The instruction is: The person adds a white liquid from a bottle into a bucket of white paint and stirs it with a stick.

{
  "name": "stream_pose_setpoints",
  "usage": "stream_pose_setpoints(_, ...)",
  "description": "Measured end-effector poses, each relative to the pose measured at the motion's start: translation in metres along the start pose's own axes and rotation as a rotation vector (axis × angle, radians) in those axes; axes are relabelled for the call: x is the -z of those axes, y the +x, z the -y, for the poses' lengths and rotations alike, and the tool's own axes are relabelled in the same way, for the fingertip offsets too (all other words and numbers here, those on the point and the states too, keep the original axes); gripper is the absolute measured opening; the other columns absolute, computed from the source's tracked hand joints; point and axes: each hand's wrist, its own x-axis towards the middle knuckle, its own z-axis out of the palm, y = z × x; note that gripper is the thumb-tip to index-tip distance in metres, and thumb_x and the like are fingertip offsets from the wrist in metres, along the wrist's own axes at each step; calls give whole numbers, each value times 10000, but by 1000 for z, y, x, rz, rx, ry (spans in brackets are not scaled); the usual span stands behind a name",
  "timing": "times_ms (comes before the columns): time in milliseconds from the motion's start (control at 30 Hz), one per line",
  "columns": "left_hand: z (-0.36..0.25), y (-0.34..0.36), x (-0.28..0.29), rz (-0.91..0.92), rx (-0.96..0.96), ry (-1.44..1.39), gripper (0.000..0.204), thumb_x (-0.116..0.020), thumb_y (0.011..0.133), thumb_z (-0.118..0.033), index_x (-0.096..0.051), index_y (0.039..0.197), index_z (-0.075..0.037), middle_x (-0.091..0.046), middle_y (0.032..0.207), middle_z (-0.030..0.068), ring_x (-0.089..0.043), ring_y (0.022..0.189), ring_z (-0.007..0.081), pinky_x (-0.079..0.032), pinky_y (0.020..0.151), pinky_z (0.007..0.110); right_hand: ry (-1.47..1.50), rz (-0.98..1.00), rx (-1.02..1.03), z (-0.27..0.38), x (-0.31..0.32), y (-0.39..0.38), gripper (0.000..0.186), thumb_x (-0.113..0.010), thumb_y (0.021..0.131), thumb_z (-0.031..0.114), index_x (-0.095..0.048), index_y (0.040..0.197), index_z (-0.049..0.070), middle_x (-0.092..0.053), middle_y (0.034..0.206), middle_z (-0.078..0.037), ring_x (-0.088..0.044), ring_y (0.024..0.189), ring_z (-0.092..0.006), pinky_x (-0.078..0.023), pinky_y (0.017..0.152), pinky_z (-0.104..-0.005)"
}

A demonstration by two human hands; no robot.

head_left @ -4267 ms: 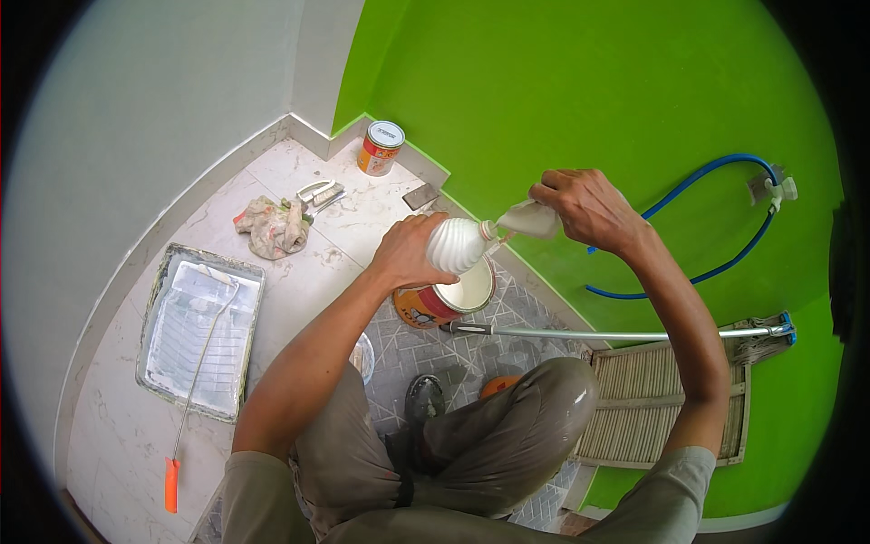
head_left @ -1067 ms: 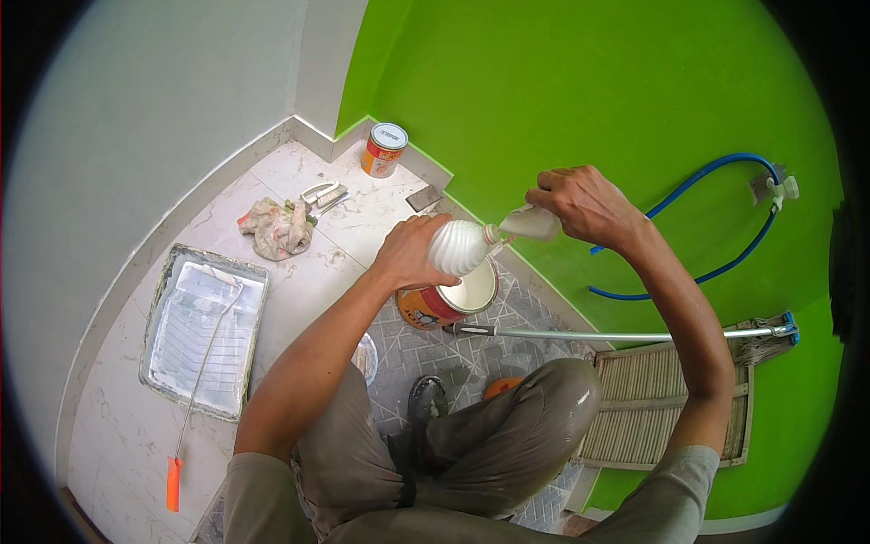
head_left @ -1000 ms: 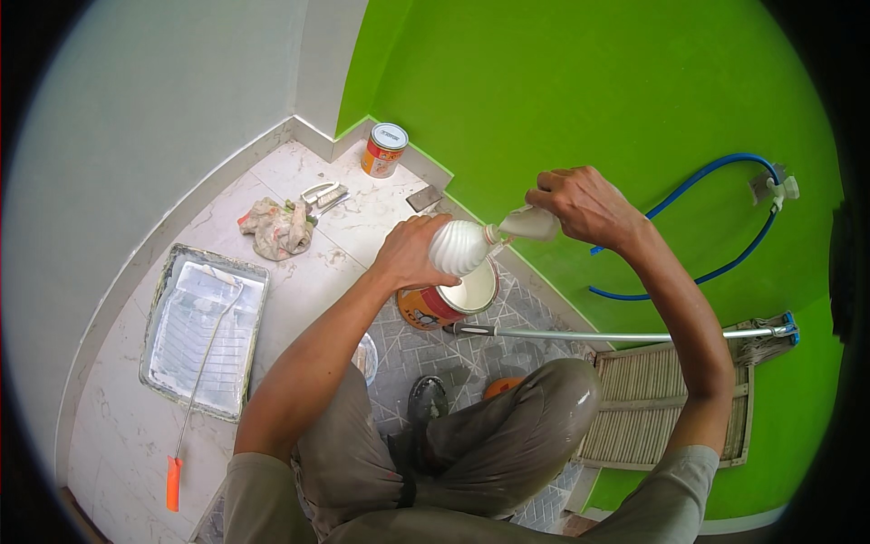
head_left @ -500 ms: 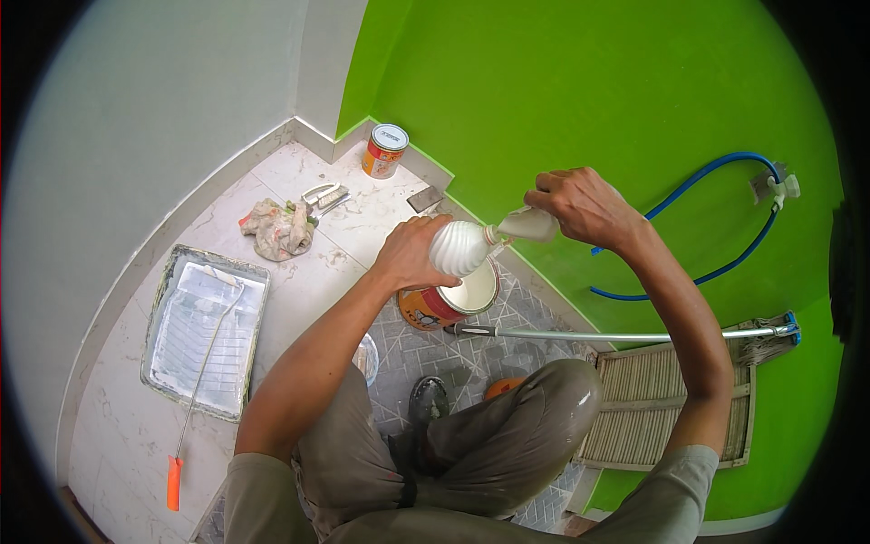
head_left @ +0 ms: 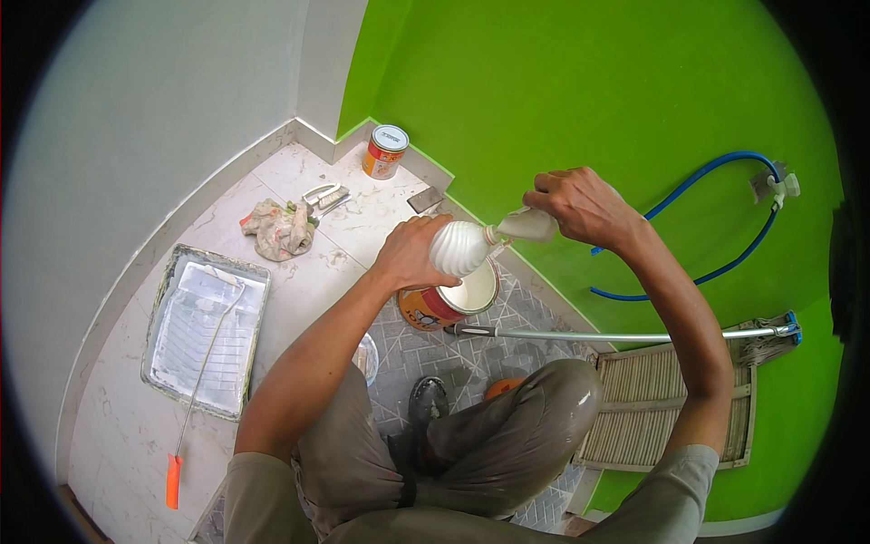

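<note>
My left hand (head_left: 410,251) is wrapped round a white ribbed plastic bottle (head_left: 460,249), tilted so its neck points to the right. At the bottle's mouth, my right hand (head_left: 580,207) grips a pale, cup-like piece (head_left: 528,224) whose narrow end meets the neck. Whether anything flows between the two cannot be made out. Directly below the bottle stands an open paint can (head_left: 426,311) with a red and yellow label and creamy white paint inside. My left hand and the bottle hide part of its rim.
At left lie a paint tray (head_left: 156,313), a roller with an orange handle (head_left: 173,480) and a crumpled rag (head_left: 277,228). A lidded can (head_left: 386,154) stands in the corner. A silver pole (head_left: 625,336) crosses above a slatted panel (head_left: 639,399); a blue hose (head_left: 720,163) hangs right.
</note>
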Motion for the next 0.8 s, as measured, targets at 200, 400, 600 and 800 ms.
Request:
stream_pose_setpoints(200, 1, 0, -1, -17, -16, 6, 1040, -949, 570, -444, -577, 1472, -84, -681, 1366, 206, -635, 1273, 397, -486, 1120, 497, 10, 2, 0, -1, -5, -1, 156, -673, 852, 102, -737, 985, 50, -689, 818, -144, -723, 771, -348, -561, 681, -472)
stream_pose_setpoints(400, 3, -2, -1, -35, -18, 4, 1012, -944, 573, -436, -589, 1454, -86, -690, 1341, 210, -645, 1251, 400, -498, 1104, 497, 46, 2, -12, 1, -11, 2, 199, -660, 820, 59, -741, 1001, 54, -681, 828, -140, -714, 783, -348, -557, 684, -473)
stream_pose_setpoints(600, -6, -1, 9, -16, 21, -11, 997, -944, 572, -436, -595, 1443, -97, -702, 1298, 213, -657, 1213, 404, -506, 1076, 500, 78, 0, -29, 4, -24, -2, 220, -650, 816, 39, -748, 1012, 55, -678, 842, -137, -710, 796, -350, -553, 694, -476)
stream_pose_setpoints(800, -2, 0, 9, -57, 55, 50, 997, -949, 573, -457, -598, 1439, -108, -710, 1281, 211, -666, 1200, 398, -509, 1066, 497, 169, -88, -145, 4, -51, -18, 252, -631, 835, 24, -757, 1051, 58, -672, 863, -150, -706, 807, -356, -545, 703, -480)
